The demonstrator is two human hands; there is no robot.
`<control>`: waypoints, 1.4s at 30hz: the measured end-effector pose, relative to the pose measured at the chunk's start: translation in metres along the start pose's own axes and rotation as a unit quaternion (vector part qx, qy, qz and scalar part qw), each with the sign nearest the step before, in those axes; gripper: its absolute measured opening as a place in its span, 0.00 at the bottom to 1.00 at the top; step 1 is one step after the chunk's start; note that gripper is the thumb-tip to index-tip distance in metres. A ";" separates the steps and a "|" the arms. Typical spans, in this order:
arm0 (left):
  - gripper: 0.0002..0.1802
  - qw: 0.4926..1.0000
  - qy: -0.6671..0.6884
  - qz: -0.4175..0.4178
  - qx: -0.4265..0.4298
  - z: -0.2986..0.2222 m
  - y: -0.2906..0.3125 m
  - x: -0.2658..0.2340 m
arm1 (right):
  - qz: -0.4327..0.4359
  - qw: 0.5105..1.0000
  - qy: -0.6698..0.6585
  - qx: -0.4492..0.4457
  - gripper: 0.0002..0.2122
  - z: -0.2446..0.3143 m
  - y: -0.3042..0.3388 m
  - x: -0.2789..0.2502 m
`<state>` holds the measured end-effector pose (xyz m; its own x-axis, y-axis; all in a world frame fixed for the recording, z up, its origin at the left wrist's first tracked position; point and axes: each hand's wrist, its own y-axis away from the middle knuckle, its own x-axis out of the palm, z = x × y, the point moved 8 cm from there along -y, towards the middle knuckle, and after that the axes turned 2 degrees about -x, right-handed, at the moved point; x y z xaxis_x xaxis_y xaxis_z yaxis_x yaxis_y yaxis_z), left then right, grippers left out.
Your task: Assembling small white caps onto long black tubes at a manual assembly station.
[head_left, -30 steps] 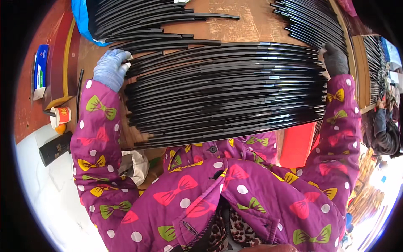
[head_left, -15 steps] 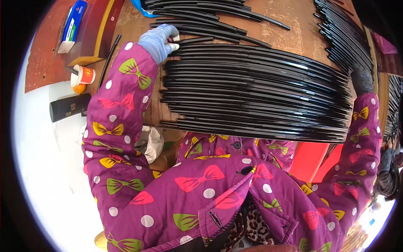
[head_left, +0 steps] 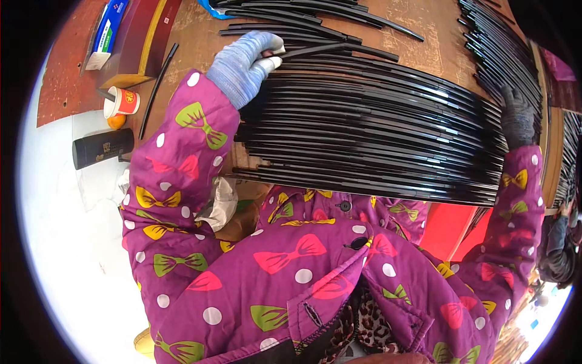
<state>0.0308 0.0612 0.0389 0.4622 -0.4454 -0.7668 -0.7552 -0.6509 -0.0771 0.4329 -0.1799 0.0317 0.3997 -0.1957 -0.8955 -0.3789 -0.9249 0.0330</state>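
A broad layer of black strips (head_left: 376,127) lies side by side across the wooden table in front of me. My left hand (head_left: 247,65), in a light blue-grey glove with white fingertips, pinches the left end of a single black strip (head_left: 318,50) just beyond that layer's far edge. The strip slants away to the right, partly over other strips. At the layer's right ends, my right hand (head_left: 519,118) wears a dark grey glove; its fingers are stretched out beside the strip tips, and nothing shows in them. Looser black strips (head_left: 291,29) lie beyond my left hand.
Another pile of black strips (head_left: 500,51) covers the far right. On the left are a blue-and-white box (head_left: 109,33), a dark red wooden box (head_left: 134,45), a paper cup (head_left: 125,102), an orange fruit (head_left: 116,122) and a black case (head_left: 103,148). A person's sleeve (head_left: 556,236) shows at right.
My left hand has moved right and slightly away, lifting and turning the pinched strip's end. My right hand has shifted slightly nearer and left, its fingers now straighter.
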 end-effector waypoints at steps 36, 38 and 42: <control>0.10 0.991 0.097 0.088 0.002 -0.051 0.019 0.020 | -0.218 0.845 -0.451 -0.189 0.12 0.133 0.054 -0.140; 0.10 0.992 0.100 0.083 -0.004 -0.051 0.019 0.019 | -0.209 0.846 -0.464 -0.158 0.12 0.126 0.057 -0.133; 0.10 0.992 0.092 0.086 0.004 -0.053 0.019 0.019 | -0.233 0.852 -0.447 -0.138 0.10 0.125 0.060 -0.139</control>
<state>0.0501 0.0076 0.0563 0.4034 -0.6540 -0.6400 -0.8329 -0.5521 0.0391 0.2498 -0.1677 0.1029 -0.3897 0.4274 -0.8158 -0.0929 -0.8995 -0.4269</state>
